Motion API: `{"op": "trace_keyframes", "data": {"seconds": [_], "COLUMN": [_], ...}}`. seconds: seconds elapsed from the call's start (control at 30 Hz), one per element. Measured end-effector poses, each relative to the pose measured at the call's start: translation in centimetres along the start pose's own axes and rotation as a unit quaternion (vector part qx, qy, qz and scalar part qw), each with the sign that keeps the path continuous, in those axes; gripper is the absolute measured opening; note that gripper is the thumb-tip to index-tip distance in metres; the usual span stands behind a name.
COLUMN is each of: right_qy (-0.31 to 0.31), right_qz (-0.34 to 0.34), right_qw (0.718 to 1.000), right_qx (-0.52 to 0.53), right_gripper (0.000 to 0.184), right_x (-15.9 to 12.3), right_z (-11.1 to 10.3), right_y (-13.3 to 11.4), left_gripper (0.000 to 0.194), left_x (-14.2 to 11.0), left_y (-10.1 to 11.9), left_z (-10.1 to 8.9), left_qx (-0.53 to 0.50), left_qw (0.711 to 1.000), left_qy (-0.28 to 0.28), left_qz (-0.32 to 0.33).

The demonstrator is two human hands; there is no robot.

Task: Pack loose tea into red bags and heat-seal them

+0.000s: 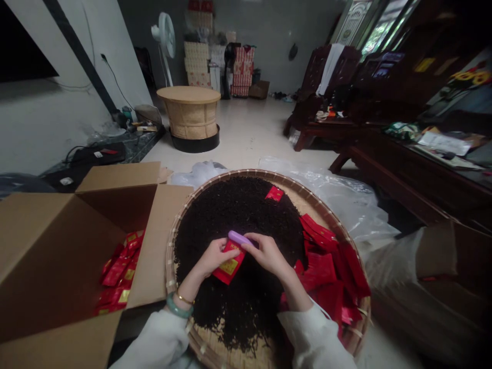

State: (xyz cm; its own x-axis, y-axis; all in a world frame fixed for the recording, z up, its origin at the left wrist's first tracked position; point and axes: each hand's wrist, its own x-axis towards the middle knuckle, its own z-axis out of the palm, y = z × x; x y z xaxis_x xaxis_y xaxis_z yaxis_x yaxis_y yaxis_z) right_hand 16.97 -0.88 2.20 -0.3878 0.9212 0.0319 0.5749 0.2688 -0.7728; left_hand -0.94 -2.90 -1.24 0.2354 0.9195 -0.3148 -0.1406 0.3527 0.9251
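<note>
Over a round bamboo tray (172, 241) of dark loose tea leaves (230, 205), my left hand (213, 256) pinches a small red packet (227, 266) with gold print. My right hand (269, 252) is closed on a purple hand-held bag sealer (239, 238), which lies across the packet's top edge. Both hands meet near the middle of the tray. Another red packet (274, 193) rests on the tea at the far side. Several flat red pouches (321, 269) are heaped along the tray's right side.
An open cardboard box (49, 246) with several red packets (122, 266) inside stands at the left. Clear plastic sheeting (326, 197) lies behind the tray. Farther back are a round woven stand (192, 115), a white fan (166, 36) and stacked boxes (243, 69). Dark wooden furniture (400, 159) lines the right.
</note>
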Motion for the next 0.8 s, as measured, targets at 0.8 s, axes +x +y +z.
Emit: {"op": "trace_keyframes", "data": {"seconds": [0.8], "right_qy": [-0.021], "right_qz": [-0.008], "right_qw": [1.000], "right_qx": [0.019], "right_gripper": [0.037], "right_x": [-0.3], "right_z": [1.4], "right_y": [1.0], "left_gripper": [0.031], "left_x": [0.3], "left_y": [-0.5], "left_z": [0.2], "left_qx": [0.025], "left_qw": [0.990], "left_qy": [0.078], "left_qz": [0.112]}}
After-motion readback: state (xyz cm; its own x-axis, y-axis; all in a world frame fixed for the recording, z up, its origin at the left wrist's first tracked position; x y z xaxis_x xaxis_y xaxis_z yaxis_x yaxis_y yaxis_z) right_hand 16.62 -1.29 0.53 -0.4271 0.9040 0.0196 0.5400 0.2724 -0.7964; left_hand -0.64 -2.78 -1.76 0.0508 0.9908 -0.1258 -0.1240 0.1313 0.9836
